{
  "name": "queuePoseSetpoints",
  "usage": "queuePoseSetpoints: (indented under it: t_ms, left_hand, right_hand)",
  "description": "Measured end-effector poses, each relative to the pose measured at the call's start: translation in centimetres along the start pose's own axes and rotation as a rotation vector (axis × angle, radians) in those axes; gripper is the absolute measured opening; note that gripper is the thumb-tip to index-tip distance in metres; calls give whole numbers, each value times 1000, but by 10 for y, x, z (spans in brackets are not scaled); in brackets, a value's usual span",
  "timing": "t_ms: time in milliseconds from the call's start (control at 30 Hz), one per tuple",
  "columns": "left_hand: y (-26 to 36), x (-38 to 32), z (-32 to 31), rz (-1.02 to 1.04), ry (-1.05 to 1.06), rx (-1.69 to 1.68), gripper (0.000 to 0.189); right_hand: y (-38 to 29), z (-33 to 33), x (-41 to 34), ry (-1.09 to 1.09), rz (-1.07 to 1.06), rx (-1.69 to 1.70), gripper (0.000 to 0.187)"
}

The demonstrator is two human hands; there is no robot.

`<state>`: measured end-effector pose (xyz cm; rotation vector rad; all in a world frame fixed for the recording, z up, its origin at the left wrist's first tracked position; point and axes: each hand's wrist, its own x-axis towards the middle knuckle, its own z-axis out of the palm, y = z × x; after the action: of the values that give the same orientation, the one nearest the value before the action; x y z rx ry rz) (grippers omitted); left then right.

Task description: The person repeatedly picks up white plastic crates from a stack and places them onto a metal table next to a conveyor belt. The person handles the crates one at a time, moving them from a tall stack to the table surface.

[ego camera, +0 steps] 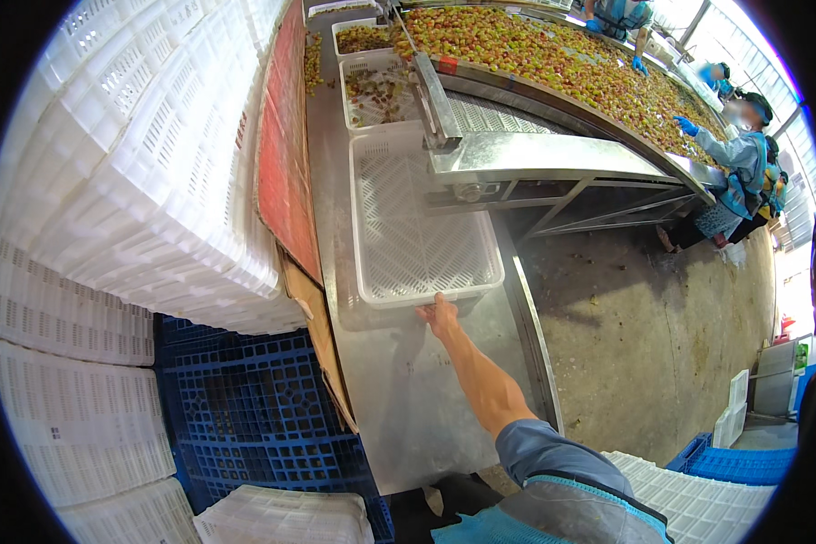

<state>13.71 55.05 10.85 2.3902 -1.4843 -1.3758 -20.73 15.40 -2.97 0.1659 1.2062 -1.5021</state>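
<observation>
My right hand grips the near rim of an empty white perforated plastic crate on a metal table. The crate's far right part lies under the end of a metal conveyor. Just beyond it, touching or nearly so, a second white crate holds a few small red and green fruits; another crate behind is fuller. A wide layer of the same fruit covers the conveyor's upper belt. My left hand is out of view.
Tall stacks of white crates stand at the left, beside a red board. Blue plastic pallets lie at the lower left. Several workers with blue gloves stand along the conveyor's far side. More white crates are at the lower right.
</observation>
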Motion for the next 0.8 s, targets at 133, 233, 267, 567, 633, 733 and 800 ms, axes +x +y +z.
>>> queuePoseSetpoints:
  t_ms: [133, 233, 267, 567, 633, 733, 800]
  left_hand:
    - [3, 6, 0, -8, 25, 6, 44]
    - [5, 10, -1, -11, 44, 9, 46]
    - [6, 11, -1, -7, 51, 10, 46]
    - [12, 20, -2, 0, 110, -4, 50]
    - [13, 17, -3, -4, 125, 4, 51]
    - [12, 17, -6, -8, 159, 16, 52]
    - [4, 4, -16, -32, 196, 55, 53]
  right_hand:
    - [6, 3, 15, 9, -2, -7, 36]
    - [6, 1, 13, -18, 22, -11, 38]
    - [3, -1, 13, -18, 34, -73, 40]
    - [-17, -10, -1, 85, 93, -307, 48]
    - [-15, -10, 4, 48, 81, -291, 49]
    - [-14, -6, 13, 5, 113, -291, 41]
    - [-10, -6, 0, 65, 48, -425, 35]
